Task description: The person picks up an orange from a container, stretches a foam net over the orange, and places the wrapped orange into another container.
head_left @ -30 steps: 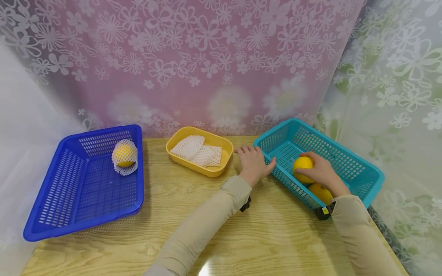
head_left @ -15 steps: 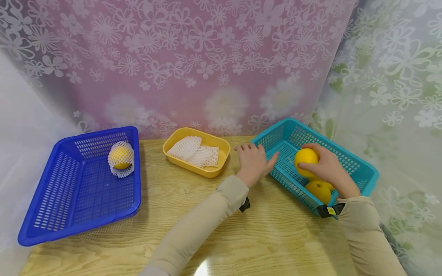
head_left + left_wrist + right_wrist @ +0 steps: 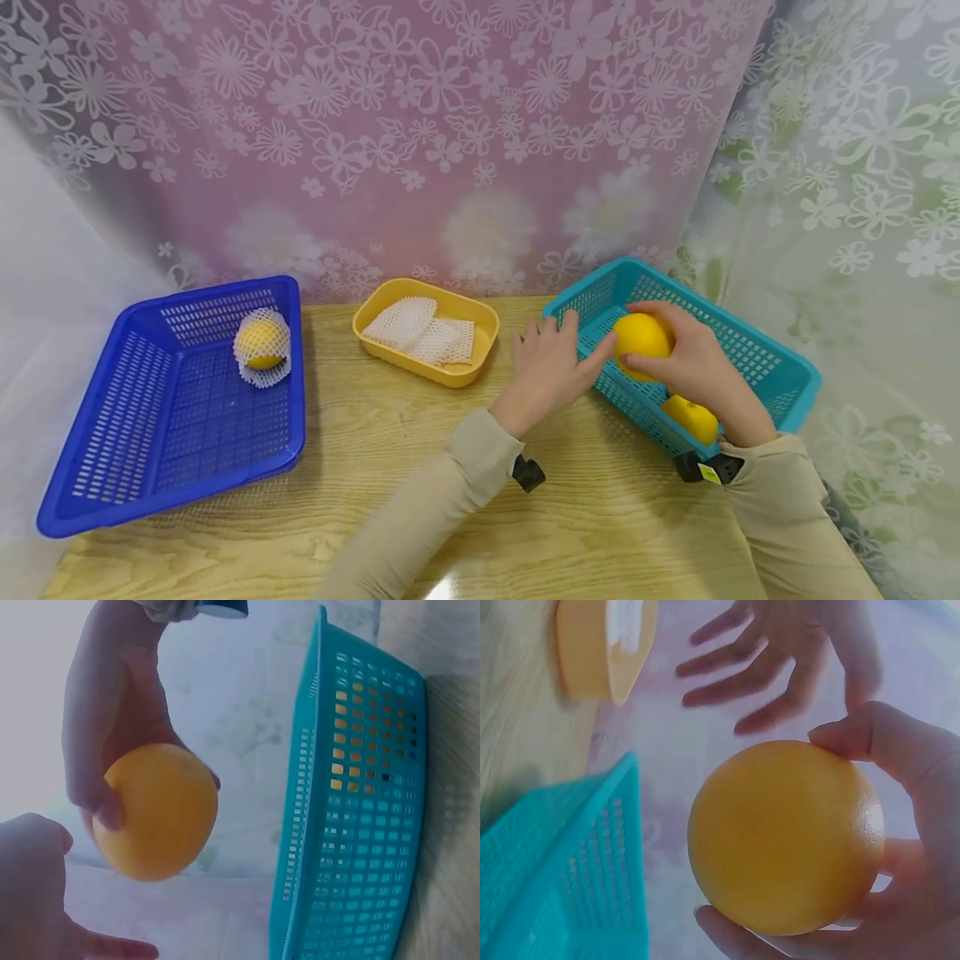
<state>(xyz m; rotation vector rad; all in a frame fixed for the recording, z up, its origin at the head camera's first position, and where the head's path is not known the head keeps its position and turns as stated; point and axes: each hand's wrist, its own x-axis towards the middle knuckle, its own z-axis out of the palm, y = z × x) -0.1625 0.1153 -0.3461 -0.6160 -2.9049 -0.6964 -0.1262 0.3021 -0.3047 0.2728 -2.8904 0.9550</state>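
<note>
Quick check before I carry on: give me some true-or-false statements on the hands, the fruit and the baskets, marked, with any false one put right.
1. The right hand holds a bare yellow fruit. True.
2. The left hand grips that same fruit. False: it holds nothing, its fingers spread.
3. The blue basket holds three fruits. False: it holds one netted fruit.
4. Another yellow fruit lies in the teal basket. True.
5. The yellow tray holds fruit. False: it holds white net sleeves.
6. The tray stands between the baskets. True.

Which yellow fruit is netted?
The wrapped fruit in the blue basket: it wears white netting. The held fruit in the right hand and unheld fruit visible in the teal basket are bare.
</note>
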